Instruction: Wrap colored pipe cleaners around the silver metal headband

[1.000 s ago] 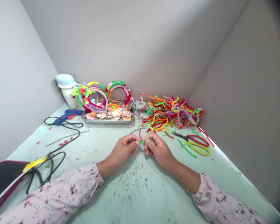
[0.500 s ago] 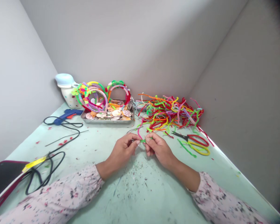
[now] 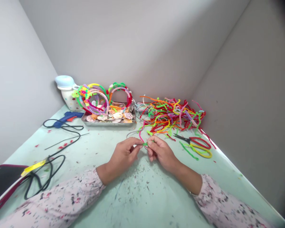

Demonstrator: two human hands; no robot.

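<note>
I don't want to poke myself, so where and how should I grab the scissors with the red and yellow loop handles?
Probably by the red loop handle and yellow loop handle, coming from the right. The scissors lie on the pale green tabletop with their black pointed blades aimed left, so the loop end looks safer, and its open holes help gripping.

Looked bright and diffuse, palest on the left wall (image 3: 16, 82); slipped into diagonal shadow across the back wall (image 3: 128, 41) and dimmed over the right wall (image 3: 251, 95). Glared along the surface's (image 3: 152, 199) right edge. Stretched both floral sleeves (image 3: 61, 199) outward, softened the green pipe cleaner (image 3: 145, 144), blackened at the upper-right corner.
</note>
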